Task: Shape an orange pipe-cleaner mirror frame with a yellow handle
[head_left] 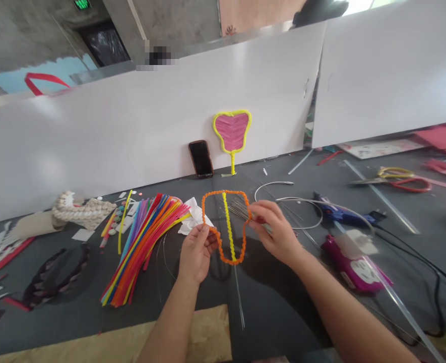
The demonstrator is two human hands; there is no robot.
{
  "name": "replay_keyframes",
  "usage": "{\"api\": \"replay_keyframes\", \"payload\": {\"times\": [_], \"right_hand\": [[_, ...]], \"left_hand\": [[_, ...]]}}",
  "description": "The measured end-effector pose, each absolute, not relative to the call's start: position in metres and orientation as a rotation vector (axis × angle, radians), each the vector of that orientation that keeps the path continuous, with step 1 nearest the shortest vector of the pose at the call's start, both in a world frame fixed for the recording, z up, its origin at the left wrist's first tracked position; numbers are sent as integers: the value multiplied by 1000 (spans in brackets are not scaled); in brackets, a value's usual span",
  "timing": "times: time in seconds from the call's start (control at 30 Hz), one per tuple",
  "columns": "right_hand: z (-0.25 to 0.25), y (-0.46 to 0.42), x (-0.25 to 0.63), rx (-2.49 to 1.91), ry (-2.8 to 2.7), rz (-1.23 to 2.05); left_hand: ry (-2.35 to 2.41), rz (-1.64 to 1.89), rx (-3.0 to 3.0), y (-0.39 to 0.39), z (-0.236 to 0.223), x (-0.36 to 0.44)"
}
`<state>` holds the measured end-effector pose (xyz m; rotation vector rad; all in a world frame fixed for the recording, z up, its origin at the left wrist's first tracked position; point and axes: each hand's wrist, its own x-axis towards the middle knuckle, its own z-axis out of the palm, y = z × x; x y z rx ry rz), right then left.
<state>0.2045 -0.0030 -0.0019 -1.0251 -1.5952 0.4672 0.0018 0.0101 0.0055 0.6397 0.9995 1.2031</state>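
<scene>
A smooth white panel [132, 121] stands behind a matte dark-grey counter [275, 312]. The orange frame [230, 261] is a rounded, closed outline with a bumpy, twisted texture; a yellow strip [229, 224] of similar texture runs lengthwise through its middle. The frame is positioned between the hands: the left hand [196, 252] grips its lower left side between thumb and fingers, and the right hand [275, 229] pinches its right side, higher up. Thin, straight metal wires [240, 210] lie just beside the right fingertips. A fuzzy, multicoloured bundle of stems [143, 252] lies left of the frame. Beyond it, a yellow-edged pink fan shape [232, 132] stands upright near a tilted phone [201, 159].
</scene>
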Motion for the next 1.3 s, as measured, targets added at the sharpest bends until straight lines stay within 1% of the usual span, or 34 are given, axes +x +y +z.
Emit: {"api": "replay_keyframes", "payload": {"times": [0.13, 0.2, 0.27, 0.37, 0.5, 0.73, 1.0, 1.3], "right_hand": [[-9, -2, 194, -1007, -934, 1057], [-12, -3, 185, -971, -839, 1400], [-15, -6, 174, -924, -863, 1694], [-16, -12, 159, -797, -828, 1910], [-16, -16, 151, -679, -725, 1959], [-15, -15, 153, -571, -588, 2094], [-17, -17, 152, -623, -634, 2045], [-22, -19, 149, -582, -697, 2046]], "left_hand": [[905, 1282, 555, 10, 8, 1], [865, 1295, 509, 9, 10, 2], [837, 1301, 489, 8, 10, 4], [816, 1257, 540, 3, 8, 9], [813, 1163, 627, -4, 5, 18], [812, 1114, 693, -8, 5, 22], [809, 1140, 694, -7, 4, 22], [856, 1122, 796, -7, 4, 22]]}}
